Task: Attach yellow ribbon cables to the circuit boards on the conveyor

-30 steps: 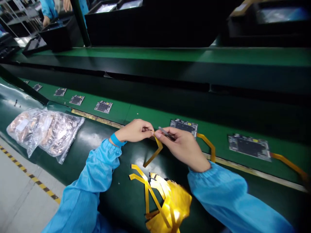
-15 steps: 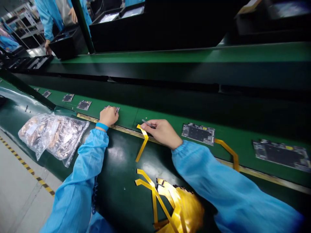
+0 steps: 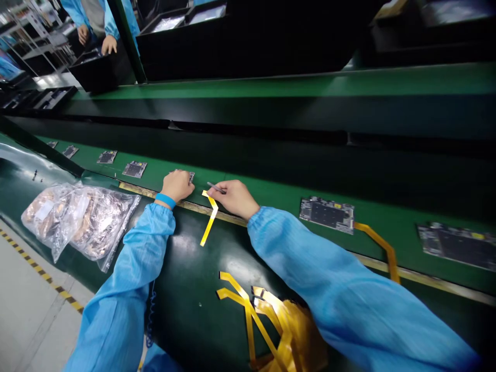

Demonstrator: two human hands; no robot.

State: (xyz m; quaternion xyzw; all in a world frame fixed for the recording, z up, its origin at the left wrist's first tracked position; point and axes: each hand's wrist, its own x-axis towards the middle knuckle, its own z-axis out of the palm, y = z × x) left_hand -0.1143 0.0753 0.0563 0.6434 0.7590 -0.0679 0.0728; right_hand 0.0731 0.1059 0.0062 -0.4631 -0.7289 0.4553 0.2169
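My left hand, with a blue band at the wrist, is closed over a small circuit board on the green belt and hides most of it. Just to its right, my right hand pinches a bent yellow flex cable by its upper end. A thin grey stick-like tool also pokes out of these fingers. The cable's free end hangs towards me over the belt's near edge. Further right lies a circuit board with another yellow flex cable at its right end.
Loose flex cables lie in a pile on the near bench. Bagged parts sit at left. More boards line the belt on both sides. A dark raised ledge runs behind. Across it, a co-worker's hands are at a black box.
My right hand has moved left with the flex cable and grey tool, closer to my left hand. The boards on the right appear shifted rightward. The co-worker's hands have changed position.
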